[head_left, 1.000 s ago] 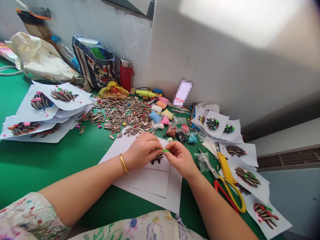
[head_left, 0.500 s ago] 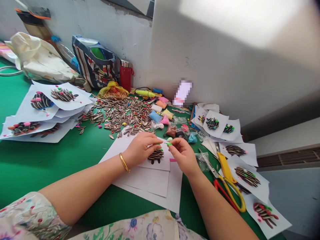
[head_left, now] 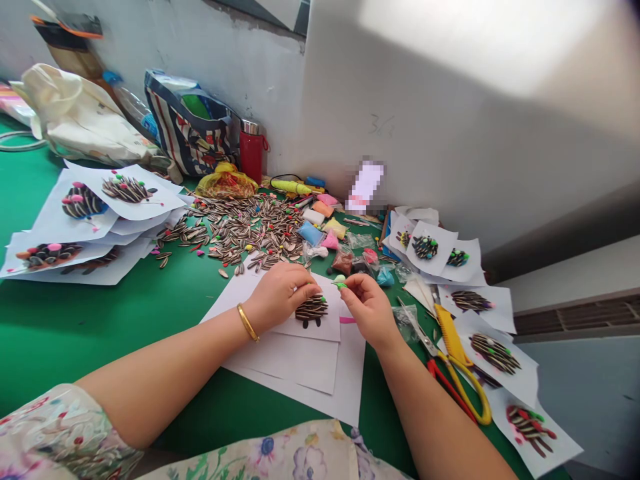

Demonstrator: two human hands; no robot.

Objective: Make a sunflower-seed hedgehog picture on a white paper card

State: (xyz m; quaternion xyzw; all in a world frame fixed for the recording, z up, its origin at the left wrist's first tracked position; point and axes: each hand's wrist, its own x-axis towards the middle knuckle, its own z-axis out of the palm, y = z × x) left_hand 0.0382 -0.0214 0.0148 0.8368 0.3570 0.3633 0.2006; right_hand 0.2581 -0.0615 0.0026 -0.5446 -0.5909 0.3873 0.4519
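Note:
On the top sheet of white paper (head_left: 327, 331) is a hedgehog figure made of striped sunflower seeds (head_left: 313, 307), with dark feet and a green dot. My left hand (head_left: 285, 293), a gold bangle at its wrist, is closed with the fingertips together at the figure's upper left edge. Whatever is between those fingers is hidden. To the right of the figure, my right hand (head_left: 367, 303) pinches a small piece of bright green clay (head_left: 341, 285) between thumb and forefinger. A pale green ball of clay (head_left: 340, 278) lies just behind those fingertips.
Loose sunflower seeds (head_left: 250, 227) spread behind the hands, beside packets of coloured clay (head_left: 311, 233). Scissors (head_left: 450, 363) and a yellow cutter (head_left: 453, 337) lie right. Finished seed pictures stand in piles left (head_left: 165, 207) and right (head_left: 527, 373). A red flask (head_left: 251, 153) stands by the wall.
My left hand has shifted slightly left, away from my right fingertips, widening the space between the hands. The right hand has barely moved and keeps the green clay.

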